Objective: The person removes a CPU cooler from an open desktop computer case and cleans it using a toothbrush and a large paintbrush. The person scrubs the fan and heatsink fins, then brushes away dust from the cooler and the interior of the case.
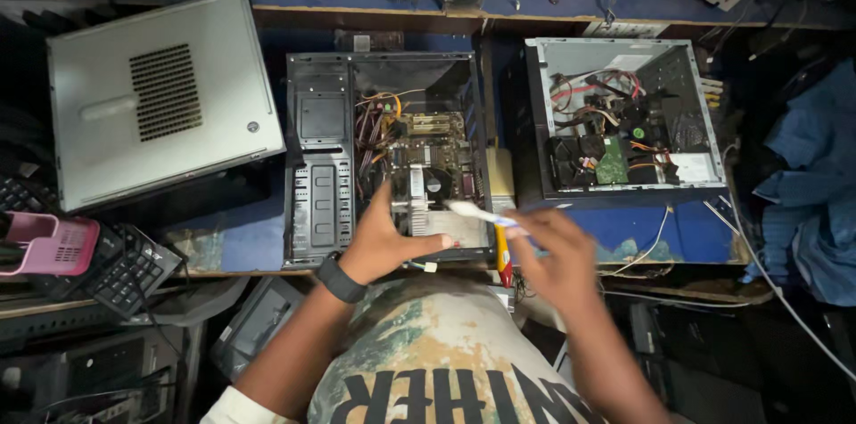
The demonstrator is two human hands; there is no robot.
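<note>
Left hand: my left hand (385, 241) rests spread on the open computer case (385, 156), just beside its heatsink (412, 210).
Right hand: my right hand (555, 250) pinches a white toothbrush (477, 213) over the case's near edge.
Nearby: a second open case (624, 116) lies to the right.

Dim, shadowy edges — right hand (557, 256) blurred (motion).

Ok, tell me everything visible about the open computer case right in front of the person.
The open computer case lies on its side on the blue-topped bench, side panel off. It looks like dark sheet metal, with perforated drive bays on its left part. Inside sit a motherboard, bundled coloured wires and a finned heatsink. The left hand rests on its near edge by the heatsink. The right hand holds a white brush just over its near right corner.
</note>
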